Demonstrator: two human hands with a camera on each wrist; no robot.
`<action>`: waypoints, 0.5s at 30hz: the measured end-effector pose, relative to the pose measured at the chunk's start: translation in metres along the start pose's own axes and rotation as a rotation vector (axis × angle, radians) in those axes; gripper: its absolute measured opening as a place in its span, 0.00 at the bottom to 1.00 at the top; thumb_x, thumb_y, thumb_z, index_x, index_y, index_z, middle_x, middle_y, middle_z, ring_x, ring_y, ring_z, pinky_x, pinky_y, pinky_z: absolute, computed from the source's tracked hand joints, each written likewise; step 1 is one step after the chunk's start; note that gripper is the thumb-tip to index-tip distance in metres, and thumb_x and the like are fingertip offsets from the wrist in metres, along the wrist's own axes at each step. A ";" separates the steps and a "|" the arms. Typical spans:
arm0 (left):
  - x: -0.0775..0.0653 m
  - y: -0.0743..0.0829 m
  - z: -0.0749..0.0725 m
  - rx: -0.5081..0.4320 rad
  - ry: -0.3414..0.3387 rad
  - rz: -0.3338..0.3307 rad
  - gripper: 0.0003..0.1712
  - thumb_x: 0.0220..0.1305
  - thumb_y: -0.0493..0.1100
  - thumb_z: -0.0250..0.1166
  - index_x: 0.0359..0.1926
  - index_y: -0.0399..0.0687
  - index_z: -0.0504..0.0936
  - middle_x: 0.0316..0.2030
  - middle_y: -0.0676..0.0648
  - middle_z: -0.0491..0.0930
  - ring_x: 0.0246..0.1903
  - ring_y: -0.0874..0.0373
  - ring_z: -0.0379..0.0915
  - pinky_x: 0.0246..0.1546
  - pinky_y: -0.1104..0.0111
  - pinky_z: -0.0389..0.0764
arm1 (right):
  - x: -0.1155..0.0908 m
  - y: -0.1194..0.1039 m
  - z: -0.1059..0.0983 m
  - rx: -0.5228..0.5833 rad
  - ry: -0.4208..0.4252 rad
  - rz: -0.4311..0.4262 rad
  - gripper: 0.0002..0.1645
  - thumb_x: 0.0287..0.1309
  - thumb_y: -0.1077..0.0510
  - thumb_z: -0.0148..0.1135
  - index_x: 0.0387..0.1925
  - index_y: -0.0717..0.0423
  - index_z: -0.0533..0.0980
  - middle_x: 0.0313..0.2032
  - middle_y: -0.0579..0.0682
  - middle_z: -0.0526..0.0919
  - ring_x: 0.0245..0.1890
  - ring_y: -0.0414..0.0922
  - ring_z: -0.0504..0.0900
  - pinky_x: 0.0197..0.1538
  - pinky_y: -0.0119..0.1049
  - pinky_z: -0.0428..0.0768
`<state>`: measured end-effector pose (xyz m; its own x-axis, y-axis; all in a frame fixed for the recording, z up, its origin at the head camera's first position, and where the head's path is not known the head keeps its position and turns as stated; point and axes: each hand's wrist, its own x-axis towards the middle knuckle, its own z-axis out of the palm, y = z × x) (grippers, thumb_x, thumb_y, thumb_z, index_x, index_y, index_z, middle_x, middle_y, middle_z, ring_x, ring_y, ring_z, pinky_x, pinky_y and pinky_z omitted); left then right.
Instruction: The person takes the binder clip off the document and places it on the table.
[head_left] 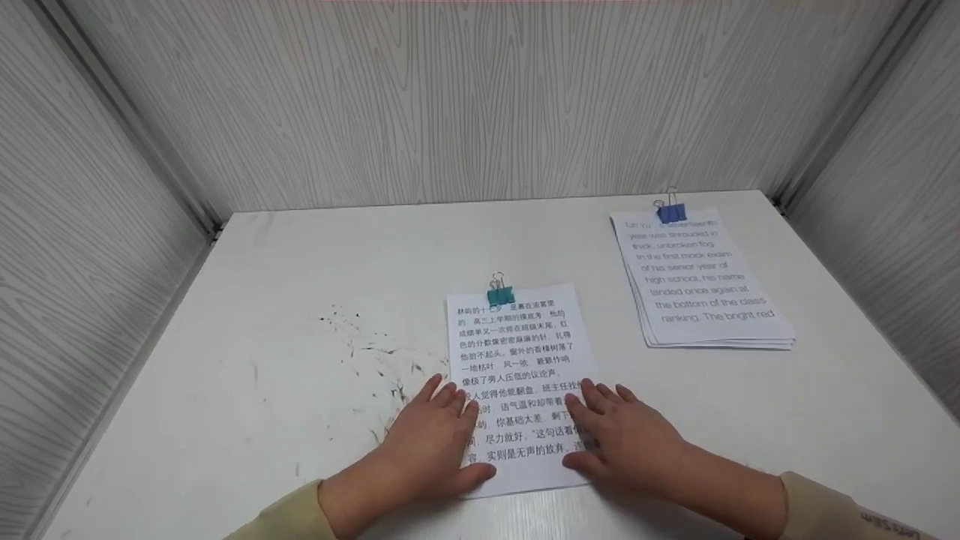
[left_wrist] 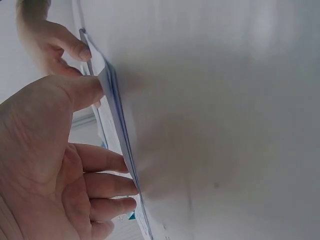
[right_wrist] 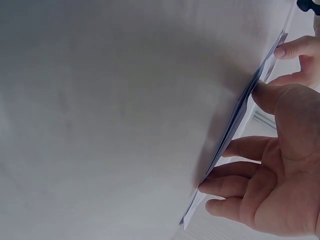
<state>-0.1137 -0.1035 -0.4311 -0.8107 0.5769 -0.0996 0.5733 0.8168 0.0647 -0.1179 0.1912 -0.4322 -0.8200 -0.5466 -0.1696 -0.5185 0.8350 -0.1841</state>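
Note:
A stack of printed paper sheets (head_left: 517,360), covered in Chinese text, lies on the white table in the head view. A teal binder clip (head_left: 501,295) holds its far edge. My left hand (head_left: 427,446) rests along the stack's left side, and my right hand (head_left: 634,435) lies along its right side. Both hands have fingers extended, with thumbs near the bottom corners. In the left wrist view, the fingertips and thumb touch the edge of the sheets (left_wrist: 119,125). The right wrist view has fingers and thumb against the opposite paper edge (right_wrist: 240,107).
Another paper stack (head_left: 697,281) with English text lies at the back right, under a blue binder clip (head_left: 672,214). Dark smudges (head_left: 379,349) mark the table (head_left: 285,300) on the left. Wood-grain panels (head_left: 480,105) stand at the back and both sides.

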 end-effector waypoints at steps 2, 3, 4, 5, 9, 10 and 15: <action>0.003 -0.002 -0.001 0.005 0.043 0.003 0.44 0.66 0.72 0.65 0.62 0.38 0.84 0.59 0.37 0.84 0.67 0.39 0.75 0.77 0.43 0.58 | 0.000 0.000 0.001 0.004 -0.002 0.001 0.49 0.67 0.34 0.66 0.75 0.63 0.70 0.74 0.68 0.69 0.73 0.66 0.70 0.76 0.63 0.63; 0.005 -0.003 -0.002 0.000 0.066 0.000 0.41 0.65 0.71 0.66 0.59 0.39 0.85 0.54 0.38 0.87 0.64 0.39 0.78 0.76 0.42 0.59 | 0.000 0.000 0.001 0.002 -0.001 0.001 0.49 0.67 0.34 0.66 0.75 0.63 0.70 0.74 0.68 0.69 0.73 0.66 0.70 0.76 0.63 0.63; 0.007 -0.004 -0.003 -0.008 0.090 -0.005 0.39 0.65 0.71 0.67 0.56 0.41 0.86 0.50 0.40 0.88 0.60 0.40 0.80 0.75 0.41 0.60 | 0.000 0.000 0.002 0.004 0.001 -0.001 0.49 0.67 0.34 0.66 0.75 0.63 0.70 0.74 0.68 0.69 0.73 0.66 0.70 0.75 0.63 0.64; 0.010 -0.006 -0.005 -0.014 0.114 -0.011 0.37 0.65 0.70 0.67 0.53 0.42 0.87 0.45 0.42 0.89 0.57 0.41 0.83 0.74 0.40 0.62 | 0.000 0.000 0.002 0.005 0.004 -0.004 0.49 0.67 0.33 0.66 0.75 0.63 0.71 0.74 0.68 0.69 0.73 0.66 0.70 0.75 0.63 0.64; 0.023 -0.018 -0.014 -0.052 0.207 -0.045 0.31 0.66 0.69 0.68 0.44 0.46 0.88 0.28 0.50 0.86 0.41 0.49 0.86 0.72 0.39 0.64 | -0.001 0.000 0.002 -0.002 0.012 -0.012 0.49 0.66 0.33 0.66 0.74 0.63 0.71 0.73 0.69 0.70 0.72 0.67 0.71 0.74 0.63 0.65; 0.027 -0.022 -0.016 -0.065 0.228 -0.055 0.30 0.67 0.69 0.68 0.44 0.46 0.88 0.27 0.51 0.85 0.39 0.50 0.87 0.72 0.38 0.65 | -0.001 0.000 0.001 0.000 0.012 -0.012 0.49 0.66 0.33 0.66 0.74 0.64 0.71 0.73 0.69 0.70 0.72 0.67 0.71 0.74 0.64 0.65; 0.051 -0.052 -0.027 -0.152 0.286 -0.156 0.32 0.70 0.66 0.67 0.54 0.44 0.89 0.36 0.46 0.90 0.45 0.48 0.88 0.70 0.43 0.70 | 0.001 0.001 0.001 -0.007 0.000 0.002 0.49 0.67 0.33 0.66 0.75 0.63 0.70 0.74 0.68 0.69 0.73 0.66 0.70 0.75 0.63 0.64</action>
<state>-0.1882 -0.1161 -0.4131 -0.8999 0.4054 0.1609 0.4331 0.8742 0.2195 -0.1188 0.1917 -0.4330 -0.8209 -0.5452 -0.1701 -0.5188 0.8364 -0.1769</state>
